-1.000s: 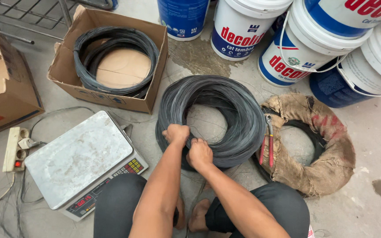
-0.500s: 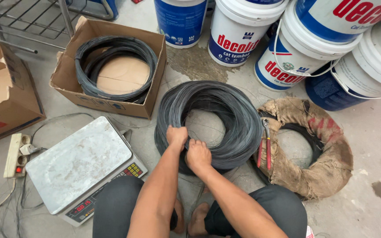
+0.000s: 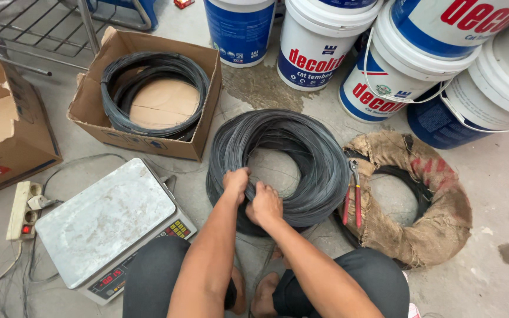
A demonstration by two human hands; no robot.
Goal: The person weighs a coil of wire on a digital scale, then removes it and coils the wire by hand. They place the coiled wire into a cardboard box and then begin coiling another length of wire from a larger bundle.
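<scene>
1. The left hand [image 3: 236,179] is curled shut on the near edge of the coil of dark wire [image 3: 316,156], its fingers folded over the strands.
2. The right hand [image 3: 264,203] sits just beside it at about 4 o'clock, touching it, fingers likewise closed around a bundle of the same strands.
3. The coil lies flat on the concrete floor [image 3: 502,176]; from the hands its ring spreads away toward 12 and 1 o'clock, so both hands grip it at its 7 o'clock rim.
4. At 3 o'clock from the hands, red-handled pliers [image 3: 351,200] rest on the edge of a second coil wrapped in burlap [image 3: 443,218], which touches the bare coil.
5. At 9 o'clock from the hands stands a digital scale [image 3: 104,221] with a steel platform, and beyond it a power strip [image 3: 22,209].
6. At 11 o'clock an open cardboard box [image 3: 204,100] holds a thinner ring of wire [image 3: 113,115]; another cardboard box [image 3: 7,141] stands further toward 10 o'clock.
7. From 12 to 2 o'clock, blue and white paint buckets [image 3: 313,44] are grouped past the coil.
8. The person's knees in dark trousers [image 3: 154,277] frame the forearms at the bottom.
</scene>
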